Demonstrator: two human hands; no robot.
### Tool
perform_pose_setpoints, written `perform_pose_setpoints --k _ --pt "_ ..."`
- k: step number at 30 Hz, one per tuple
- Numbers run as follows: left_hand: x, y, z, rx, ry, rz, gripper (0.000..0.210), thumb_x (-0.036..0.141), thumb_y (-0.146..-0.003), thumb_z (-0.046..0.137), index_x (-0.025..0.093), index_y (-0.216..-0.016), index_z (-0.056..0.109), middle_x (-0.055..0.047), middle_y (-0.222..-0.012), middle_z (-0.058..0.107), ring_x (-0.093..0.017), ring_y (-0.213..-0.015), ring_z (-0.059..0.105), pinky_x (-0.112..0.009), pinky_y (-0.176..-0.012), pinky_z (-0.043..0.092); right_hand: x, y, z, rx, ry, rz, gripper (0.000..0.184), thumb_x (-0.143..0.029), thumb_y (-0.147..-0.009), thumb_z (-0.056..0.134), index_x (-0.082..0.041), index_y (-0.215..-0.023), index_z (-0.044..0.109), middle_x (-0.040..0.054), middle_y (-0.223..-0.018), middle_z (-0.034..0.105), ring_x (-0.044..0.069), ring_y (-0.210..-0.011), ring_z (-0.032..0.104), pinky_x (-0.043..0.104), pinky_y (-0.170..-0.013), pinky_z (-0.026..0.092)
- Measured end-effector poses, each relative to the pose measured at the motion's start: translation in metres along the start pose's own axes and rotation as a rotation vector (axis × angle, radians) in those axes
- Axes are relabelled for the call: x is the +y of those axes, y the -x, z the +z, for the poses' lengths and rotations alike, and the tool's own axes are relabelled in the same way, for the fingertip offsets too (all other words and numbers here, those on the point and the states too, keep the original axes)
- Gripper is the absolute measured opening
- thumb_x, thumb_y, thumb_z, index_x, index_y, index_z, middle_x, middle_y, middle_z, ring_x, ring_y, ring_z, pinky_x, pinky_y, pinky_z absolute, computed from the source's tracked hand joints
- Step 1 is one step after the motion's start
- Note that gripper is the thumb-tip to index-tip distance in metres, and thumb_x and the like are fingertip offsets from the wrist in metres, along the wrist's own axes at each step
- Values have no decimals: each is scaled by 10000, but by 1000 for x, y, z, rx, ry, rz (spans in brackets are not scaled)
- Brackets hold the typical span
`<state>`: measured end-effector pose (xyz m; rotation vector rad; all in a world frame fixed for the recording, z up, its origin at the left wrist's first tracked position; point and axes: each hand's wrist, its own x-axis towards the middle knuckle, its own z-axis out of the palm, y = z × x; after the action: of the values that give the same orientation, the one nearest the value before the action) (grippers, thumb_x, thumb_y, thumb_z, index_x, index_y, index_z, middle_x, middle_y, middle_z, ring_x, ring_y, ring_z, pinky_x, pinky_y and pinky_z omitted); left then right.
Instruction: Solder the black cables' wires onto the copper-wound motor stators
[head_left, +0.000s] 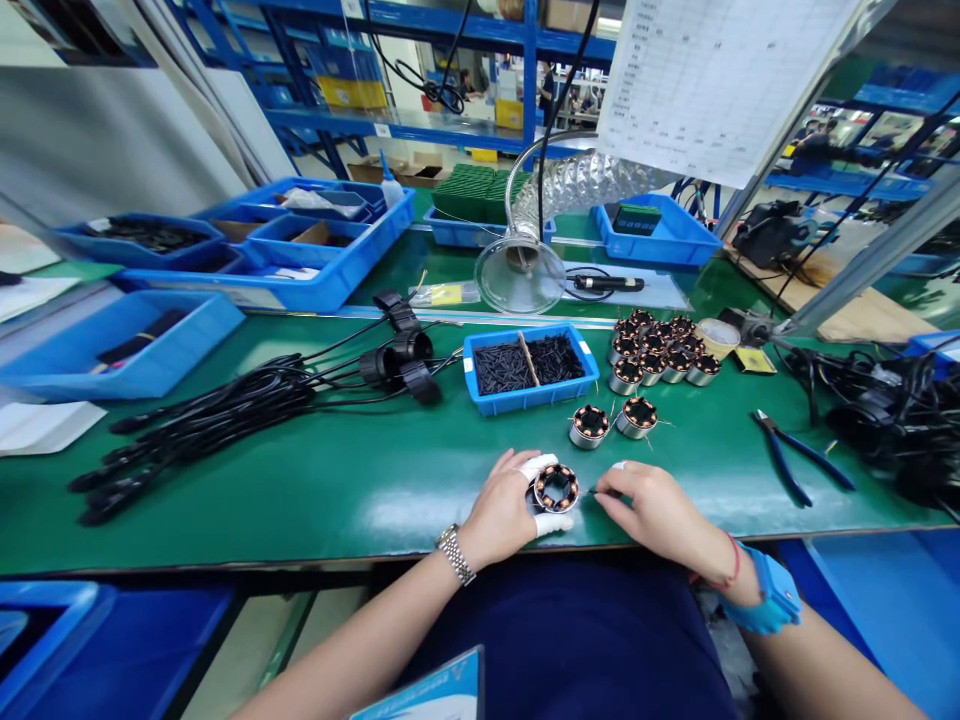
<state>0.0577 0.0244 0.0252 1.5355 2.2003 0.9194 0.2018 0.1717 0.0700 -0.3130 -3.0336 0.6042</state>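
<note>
My left hand (510, 505), with white finger cots on the thumb and a finger, grips a motor stator (556, 489), a metal ring lined with copper windings, near the table's front edge. To its right my right hand (651, 505) is closed in a pinch on a thin dark piece (595, 491), which looks like a short black sleeve, at the stator's right side. Whether a wire runs into it is too small to tell. Just beyond the hands stand two more stators, a left one (589, 426) and a right one (637, 417).
A blue tray (491, 404) of short black sleeves lies ahead, beside grouped stators (652, 352). Black cables (247, 420) spread to the left. Pliers (787, 450) and more cables (892, 410) lie right. A clear extraction hood (520, 280) hangs over the table's back.
</note>
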Motion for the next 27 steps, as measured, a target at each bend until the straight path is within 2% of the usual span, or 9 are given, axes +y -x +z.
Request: perform_pose_setpoints --k 7,13,17,23,27 --pt "-1 0 0 0 6 5 671 514 -578 674 185 -1136 500 -103 -1149 567 -245 -1156 440 -459 -1037 219 -1 -4 -5 13 -93 -45 147 -230 -833 467 -185 -814 606 30 -769 623 140 -722 543 244 -688 401" --pt "-2 0 -1 8 24 9 665 511 -567 683 189 -1122 510 -97 -1124 581 -244 -1140 455 -455 -1029 235 -5 -9 5 47 -257 -40 185 -229 -850 457 -182 -729 589 8 -703 613 120 -663 536 227 -642 399" --pt "-2 0 0 4 23 9 639 526 -573 672 197 -1103 528 -95 -1122 584 -247 -1140 454 -455 -1029 236 -7 -6 18 133 -322 17 200 -227 -852 451 -188 -690 562 5 -686 608 121 -652 533 236 -636 405" --pt "-3 0 2 20 19 -4 617 525 -584 663 193 -1090 540 -100 -1126 579 -258 -1136 456 -469 -1024 241 -20 5 39 403 -193 37 171 -213 -846 438 -192 -755 580 46 -682 604 157 -652 523 283 -629 414" --pt "-3 1 2 33 34 5 618 509 -584 670 196 -1099 533 -93 -1108 587 -256 -1128 458 -470 -1022 240 -25 8 42 421 -232 28 155 -178 -839 437 -186 -869 589 70 -796 636 179 -723 541 308 -670 433"
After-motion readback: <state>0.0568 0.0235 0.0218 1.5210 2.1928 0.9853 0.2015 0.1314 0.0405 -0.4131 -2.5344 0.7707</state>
